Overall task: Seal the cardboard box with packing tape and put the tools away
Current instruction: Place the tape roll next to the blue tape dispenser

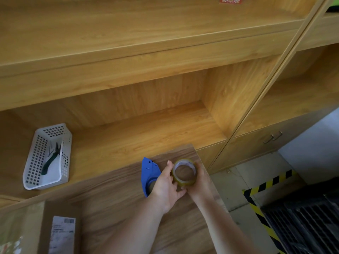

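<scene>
A roll of yellowish clear packing tape (185, 181) is held over the far right part of the wooden table (117, 195). My left hand (166, 187) grips the roll's left side and my right hand (199, 182) wraps its right side. A blue tape dispenser (149, 171) lies flat on the table just left of my left hand, partly hidden by it. The cardboard box (29, 228) with a white shipping label (62, 233) sits at the lower left corner, cut off by the frame.
A white perforated plastic basket (34, 162) holding dark-handled scissors (50, 160) stands on the low wooden shelf (146, 136) at the left. Cabinet doors with metal handles (272, 137) are at the right. Yellow-black hazard tape (266, 184) marks the floor beside a dark grate.
</scene>
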A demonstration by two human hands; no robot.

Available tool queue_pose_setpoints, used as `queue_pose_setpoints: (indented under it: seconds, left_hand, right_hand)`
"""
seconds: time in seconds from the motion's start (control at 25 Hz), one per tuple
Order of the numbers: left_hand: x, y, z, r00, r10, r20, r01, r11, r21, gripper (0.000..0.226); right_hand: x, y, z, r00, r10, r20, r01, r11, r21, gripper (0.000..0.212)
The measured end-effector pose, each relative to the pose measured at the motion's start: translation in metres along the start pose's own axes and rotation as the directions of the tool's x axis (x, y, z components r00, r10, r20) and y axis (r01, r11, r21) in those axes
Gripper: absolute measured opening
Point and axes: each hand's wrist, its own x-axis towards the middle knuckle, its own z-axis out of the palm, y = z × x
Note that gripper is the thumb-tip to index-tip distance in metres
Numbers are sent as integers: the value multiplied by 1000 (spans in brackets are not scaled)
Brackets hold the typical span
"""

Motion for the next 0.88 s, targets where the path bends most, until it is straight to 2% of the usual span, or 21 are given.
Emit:
queue_pose_setpoints:
  seconds: [0.2, 0.32, 0.44, 0.6, 0.72, 0.88]
  left_hand:
    - [-5, -1, -8, 999, 25, -34, -25, 1000, 15, 62]
    - [-9, 3, -13, 998, 44, -38, -43, 999, 30, 61]
    - [-19, 4, -19, 997, 72, 5, -72, 994, 76, 49]
    - [-38, 8, -28, 980, 170, -102, -149, 972, 183, 32]
    - [-58, 14, -33, 959, 209, -191, -178, 970, 168, 24]
    - [-94, 11, -54, 960, 217, -179, -175, 959, 224, 20]
  right_hand:
    - [-20, -17, -11, 997, -50, 50, 50, 999, -4, 94]
    - [-34, -25, -25, 990, -135, 47, 132, 989, 66, 74]
    - [-53, -30, -40, 977, -214, 17, 211, 971, 110, 56]
    - [-86, -48, -57, 965, -257, 48, 246, 955, 163, 38]
    - [-106, -57, -58, 955, -293, 42, 279, 939, 202, 33]
    - [-141, -66, -54, 943, -324, 73, 296, 920, 258, 34]
